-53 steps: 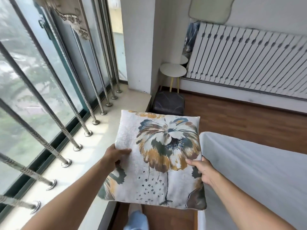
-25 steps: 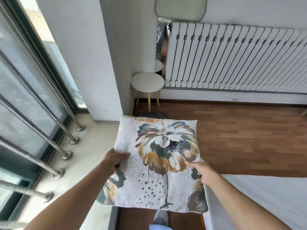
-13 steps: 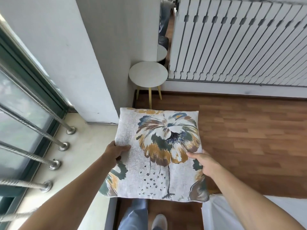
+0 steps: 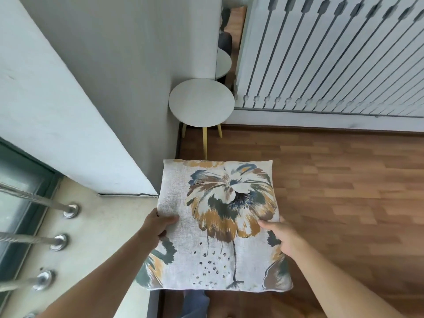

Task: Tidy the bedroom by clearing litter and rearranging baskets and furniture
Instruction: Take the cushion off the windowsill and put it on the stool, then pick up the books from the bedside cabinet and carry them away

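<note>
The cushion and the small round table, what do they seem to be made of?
The cushion: coarse woven fabric, perhaps linen or cotton, matte; the weave grain shows beside the printed flower. The round table: smooth matte pale top, material unclear, perhaps painted wood; its legs look like yellow-toned wood.

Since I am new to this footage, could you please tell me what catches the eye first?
A square off-white woven cushion printed with an ochre and blue-grey flower fills the centre, held by the left hand and right hand, one grip on each side edge. Beyond it, a round white side table with yellow legs stands in the corner beside a white slatted panel.
</note>
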Demonstrator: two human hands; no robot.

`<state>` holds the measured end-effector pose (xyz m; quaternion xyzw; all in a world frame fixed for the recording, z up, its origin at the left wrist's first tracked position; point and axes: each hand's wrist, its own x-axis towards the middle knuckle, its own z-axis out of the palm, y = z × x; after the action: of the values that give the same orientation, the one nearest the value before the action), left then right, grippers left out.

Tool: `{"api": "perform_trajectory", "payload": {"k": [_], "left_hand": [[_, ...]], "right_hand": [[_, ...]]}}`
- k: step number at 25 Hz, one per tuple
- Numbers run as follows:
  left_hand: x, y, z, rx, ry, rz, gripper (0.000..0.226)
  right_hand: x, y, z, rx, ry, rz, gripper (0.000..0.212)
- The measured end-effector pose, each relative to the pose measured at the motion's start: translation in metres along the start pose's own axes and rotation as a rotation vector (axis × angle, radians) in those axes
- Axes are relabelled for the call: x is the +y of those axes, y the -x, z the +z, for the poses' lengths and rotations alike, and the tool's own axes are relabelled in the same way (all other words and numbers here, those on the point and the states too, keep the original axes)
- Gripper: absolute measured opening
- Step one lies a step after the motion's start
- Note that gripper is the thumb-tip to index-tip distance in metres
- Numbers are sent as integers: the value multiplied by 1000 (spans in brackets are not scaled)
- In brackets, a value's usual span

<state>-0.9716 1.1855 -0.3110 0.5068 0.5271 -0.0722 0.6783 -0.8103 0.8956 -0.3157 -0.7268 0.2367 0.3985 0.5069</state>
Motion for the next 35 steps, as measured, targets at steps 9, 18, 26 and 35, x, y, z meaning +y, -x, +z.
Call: {"api": "perform_trajectory", "payload": {"k": [9,18,26,35], "left_hand": [[-5,-134,11,22,-34,-43,24],[-23,-256,19,67,-36,31,29],[-50,-284,27,116,-100,61,46],[-3,-217,62,152,-330,79,75]], "right_hand": [[-21,-129,39,-36,8,27,58],[-4,-261,72,-96,-47,-51,46],[31,-297,77,-90,-18,-77,56],[-15,-224,66,-61,55,-103,83]]}}
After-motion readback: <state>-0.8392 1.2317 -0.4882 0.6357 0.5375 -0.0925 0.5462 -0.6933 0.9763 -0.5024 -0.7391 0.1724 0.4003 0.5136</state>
